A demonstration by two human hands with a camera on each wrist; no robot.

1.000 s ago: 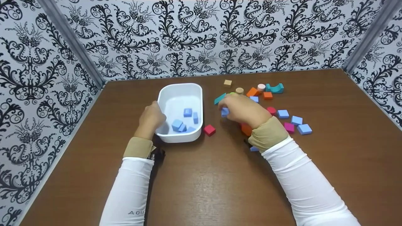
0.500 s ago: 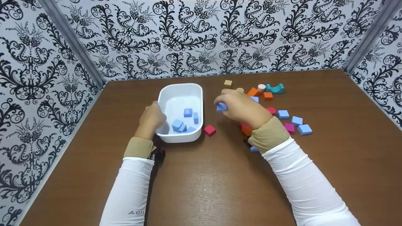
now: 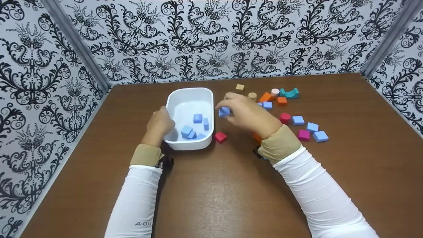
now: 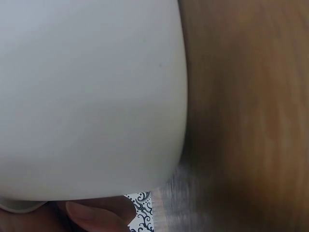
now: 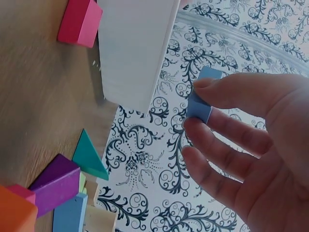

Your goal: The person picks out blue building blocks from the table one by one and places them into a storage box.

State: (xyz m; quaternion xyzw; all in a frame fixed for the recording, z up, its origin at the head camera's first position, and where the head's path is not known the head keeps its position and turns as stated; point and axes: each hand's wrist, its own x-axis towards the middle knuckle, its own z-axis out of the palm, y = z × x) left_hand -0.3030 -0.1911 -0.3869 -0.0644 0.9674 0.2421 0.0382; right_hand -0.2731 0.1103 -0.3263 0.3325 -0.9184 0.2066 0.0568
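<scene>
My left hand (image 3: 160, 124) grips the left rim of a white plastic tub (image 3: 188, 146). In the left wrist view the tub's outer wall (image 4: 96, 96) fills most of the picture, with fingers (image 4: 94, 215) at its lower edge. Several blue blocks (image 3: 186, 131) lie inside the tub. Just beyond the tub's right rim, my right hand (image 3: 246, 112) pinches a blue toy block (image 3: 224, 112). The right wrist view shows that block (image 5: 205, 94) between thumb and fingertips, raised above the table. A red block (image 3: 220, 137) sits on the table beside the tub's near right corner.
Loose blocks spread to the right: several blue ones (image 3: 312, 127), a magenta one (image 3: 303, 135), a red cylinder (image 3: 285, 118) and a teal arch (image 3: 290, 93). A purple block (image 5: 55, 183) and a green triangle (image 5: 91, 155) show in the right wrist view. Patterned walls (image 3: 211, 39) enclose the table.
My right hand has carried the blue block leftward from among the loose blocks to near the tub's right rim. The left hand and the tub have stayed in place.
</scene>
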